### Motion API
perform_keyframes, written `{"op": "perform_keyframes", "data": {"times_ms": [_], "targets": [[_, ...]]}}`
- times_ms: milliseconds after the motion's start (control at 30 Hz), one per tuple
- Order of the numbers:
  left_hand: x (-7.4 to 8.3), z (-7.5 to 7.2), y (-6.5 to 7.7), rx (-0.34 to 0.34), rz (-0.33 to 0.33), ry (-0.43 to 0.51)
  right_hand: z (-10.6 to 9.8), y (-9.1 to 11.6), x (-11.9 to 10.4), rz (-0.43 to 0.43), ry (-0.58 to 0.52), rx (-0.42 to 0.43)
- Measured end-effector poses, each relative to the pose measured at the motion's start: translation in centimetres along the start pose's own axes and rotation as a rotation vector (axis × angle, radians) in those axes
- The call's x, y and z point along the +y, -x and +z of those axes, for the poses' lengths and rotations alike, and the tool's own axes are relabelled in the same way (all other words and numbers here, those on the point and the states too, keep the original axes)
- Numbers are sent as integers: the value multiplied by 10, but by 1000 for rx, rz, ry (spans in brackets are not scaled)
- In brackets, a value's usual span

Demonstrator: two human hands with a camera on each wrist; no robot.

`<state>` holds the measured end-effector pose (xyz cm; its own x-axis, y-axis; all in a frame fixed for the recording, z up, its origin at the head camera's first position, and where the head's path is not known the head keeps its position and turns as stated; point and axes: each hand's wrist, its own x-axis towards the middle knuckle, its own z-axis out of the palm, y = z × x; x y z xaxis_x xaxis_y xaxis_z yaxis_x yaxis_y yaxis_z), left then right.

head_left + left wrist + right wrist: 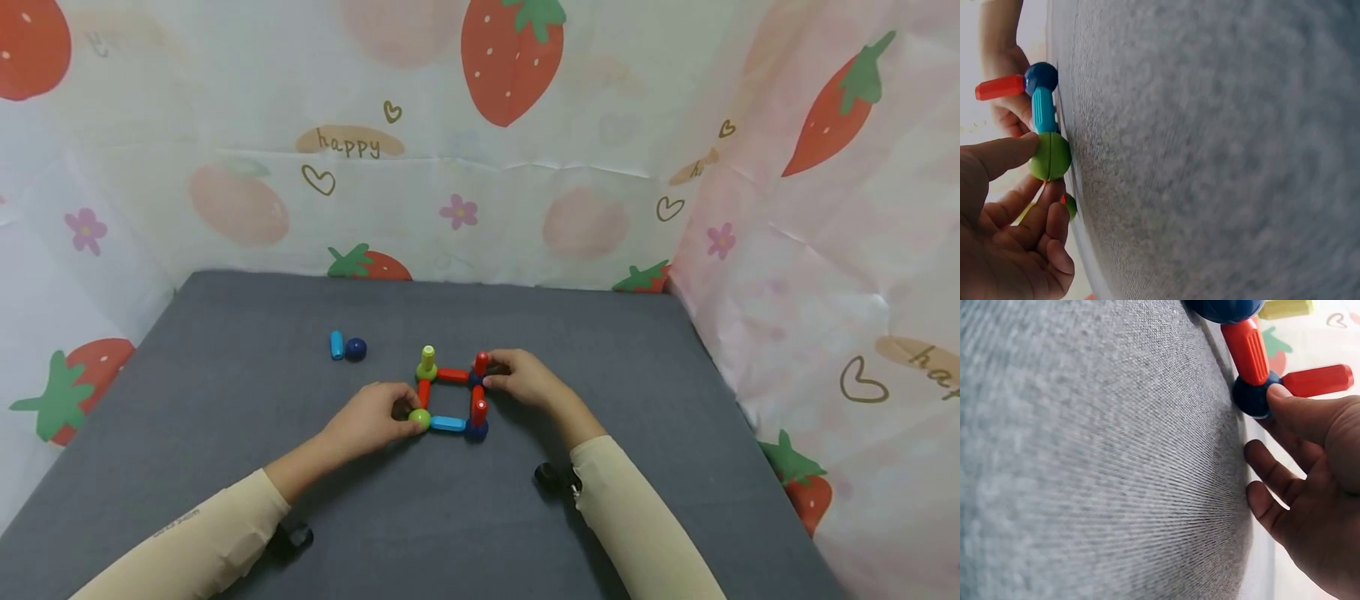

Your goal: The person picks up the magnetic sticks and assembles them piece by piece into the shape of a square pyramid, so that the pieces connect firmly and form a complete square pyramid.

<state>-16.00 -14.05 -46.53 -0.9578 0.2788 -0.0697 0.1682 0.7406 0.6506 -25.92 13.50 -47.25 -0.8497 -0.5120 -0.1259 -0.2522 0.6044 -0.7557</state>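
Observation:
A square frame of coloured sticks and balls lies on the grey table. My left hand [375, 414] pinches the green ball [1050, 156] at its near left corner between thumb and fingers. From there a light blue stick [448, 423] runs to a dark blue ball [477, 431], which bears an upright red stick [479, 410]. With thumb and finger, my right hand [521, 379] holds the far right dark blue ball [1252, 399], topped by another upright red stick [1319, 380]. At the far left corner, a yellow-green stick [428, 357] stands on a second green ball [426, 373]. Red sticks form the other sides.
Behind the frame to the left, a loose light blue stick [337, 345] lies beside a loose dark blue ball [356, 348]. A strawberry-print cloth [517, 200] hangs around the back and sides of the table [600, 333].

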Motion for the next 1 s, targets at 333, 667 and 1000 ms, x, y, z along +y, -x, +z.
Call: {"op": "perform_keyframes", "data": {"times_ms": [333, 667, 1000], "targets": [[5, -1, 5, 6, -9, 10, -3, -1, -2, -24, -6, -13], [-7, -33, 4, 40, 42, -66, 1, 2, 1, -22, 15, -15], [-32, -88, -11, 166, 42, -186, -1, 0, 2, -28, 11, -11]]}}
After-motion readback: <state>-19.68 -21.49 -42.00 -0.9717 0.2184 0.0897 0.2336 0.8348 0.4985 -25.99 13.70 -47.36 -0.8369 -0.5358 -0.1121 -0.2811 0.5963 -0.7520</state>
